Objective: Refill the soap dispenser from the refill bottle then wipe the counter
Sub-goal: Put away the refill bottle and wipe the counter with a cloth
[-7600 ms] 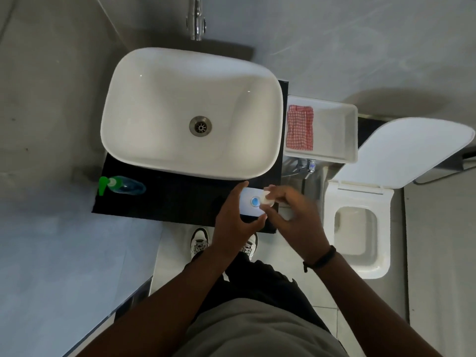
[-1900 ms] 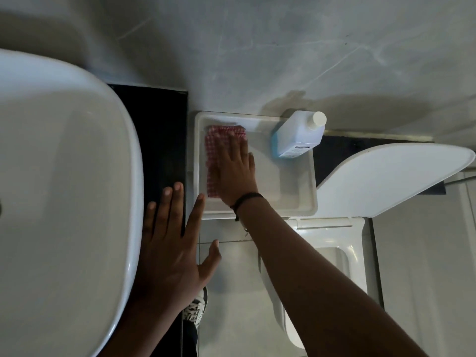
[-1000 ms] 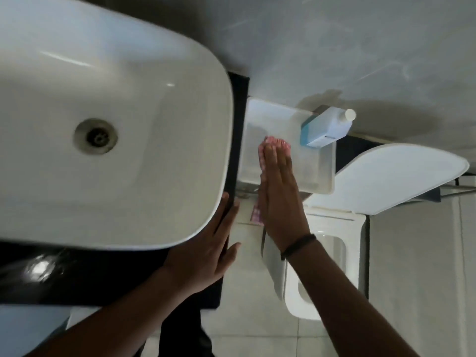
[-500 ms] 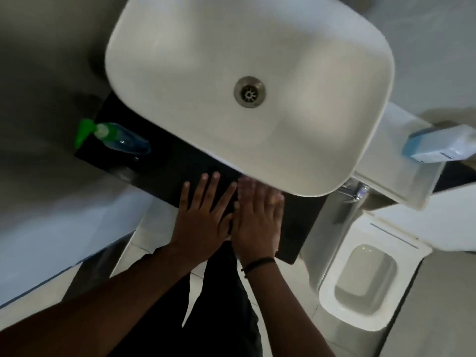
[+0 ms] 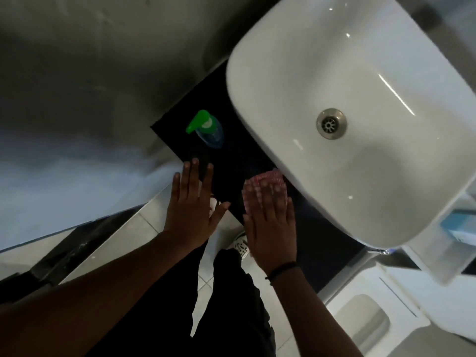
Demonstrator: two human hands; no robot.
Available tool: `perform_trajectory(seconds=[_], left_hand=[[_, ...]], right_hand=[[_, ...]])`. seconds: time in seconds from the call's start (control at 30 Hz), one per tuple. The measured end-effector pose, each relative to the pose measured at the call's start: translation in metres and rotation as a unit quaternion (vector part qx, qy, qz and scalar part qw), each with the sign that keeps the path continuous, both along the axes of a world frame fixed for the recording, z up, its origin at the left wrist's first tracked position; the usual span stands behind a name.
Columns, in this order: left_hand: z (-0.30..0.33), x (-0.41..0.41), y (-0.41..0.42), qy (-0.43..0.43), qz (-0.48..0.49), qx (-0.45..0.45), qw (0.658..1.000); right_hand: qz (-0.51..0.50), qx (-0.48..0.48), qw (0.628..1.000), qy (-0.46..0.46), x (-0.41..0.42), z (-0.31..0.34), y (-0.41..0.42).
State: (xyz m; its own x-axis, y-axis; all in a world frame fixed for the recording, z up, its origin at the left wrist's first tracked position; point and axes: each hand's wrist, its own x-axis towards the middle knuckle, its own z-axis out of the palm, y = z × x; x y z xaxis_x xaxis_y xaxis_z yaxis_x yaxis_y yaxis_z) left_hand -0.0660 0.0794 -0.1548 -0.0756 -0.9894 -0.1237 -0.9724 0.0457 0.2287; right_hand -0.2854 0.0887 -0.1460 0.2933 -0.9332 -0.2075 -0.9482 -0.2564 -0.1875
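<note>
Soap dispenser point(image 5: 209, 131) beside basin point(image 5: 360, 99); counter point(image 5: 239, 161) between

The worktop point(image 5: 239, 161) is black. On it the dispenser point(image 5: 210, 131) is clear blue with a bright green pump. The cloth point(image 5: 268, 180) is red-and-white checked. The basin point(image 5: 360, 99) is white with a dull silver drain point(image 5: 331, 123). The right hand point(image 5: 270, 222) wears a black wristband point(image 5: 282, 269). The trousers point(image 5: 231, 305) are black, the shoe point(image 5: 240, 244) white with dark marks. The floor point(image 5: 144, 228) is of pale tiles. The toilet point(image 5: 381, 318) is white. The wall point(image 5: 103, 60) is grey. At the right edge the bottle point(image 5: 461, 226) is blue and white.
</note>
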Motion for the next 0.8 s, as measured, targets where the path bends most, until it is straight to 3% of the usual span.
perform_trajectory(seconds=[0.07, 0.17, 0.23, 0.37, 0.43, 0.6, 0.67, 0.77, 0.8], left_hand=[[0.000, 0.013, -0.014, -0.001, 0.029, 0.004, 1.000], [-0.002, 0.036, -0.040, -0.021, 0.015, -0.009, 1.000], [-0.002, 0.052, -0.057, -0.023, -0.003, -0.018, 1.000], [-0.002, 0.069, -0.080, -0.031, -0.051, -0.046, 0.997], [-0.003, 0.071, -0.081, -0.031, -0.065, -0.056, 0.996], [-0.008, 0.074, -0.083, -0.019, -0.074, -0.063, 0.995], [-0.008, 0.075, -0.083, -0.018, -0.077, -0.063, 0.995], [-0.009, 0.077, -0.083, -0.021, -0.087, -0.073, 0.993], [-0.008, 0.077, -0.084, -0.020, -0.090, -0.074, 0.993]], right_hand=[[-0.010, 0.001, 1.000, 0.008, -0.006, 0.002, 0.000], [-0.145, -0.015, 0.989, 0.006, 0.019, 0.003, -0.017], [-0.168, -0.022, 0.985, -0.009, 0.046, 0.003, -0.033], [0.026, -0.018, 0.999, -0.007, 0.033, -0.002, -0.031], [0.060, -0.005, 0.998, 0.005, 0.010, 0.002, -0.023], [-0.137, -0.019, 0.990, -0.004, 0.046, 0.002, -0.046], [-0.082, -0.006, 0.997, -0.008, 0.061, 0.000, -0.051], [0.098, -0.009, 0.995, -0.001, 0.025, -0.001, -0.022], [0.091, -0.001, 0.996, 0.005, 0.010, 0.002, -0.014]])
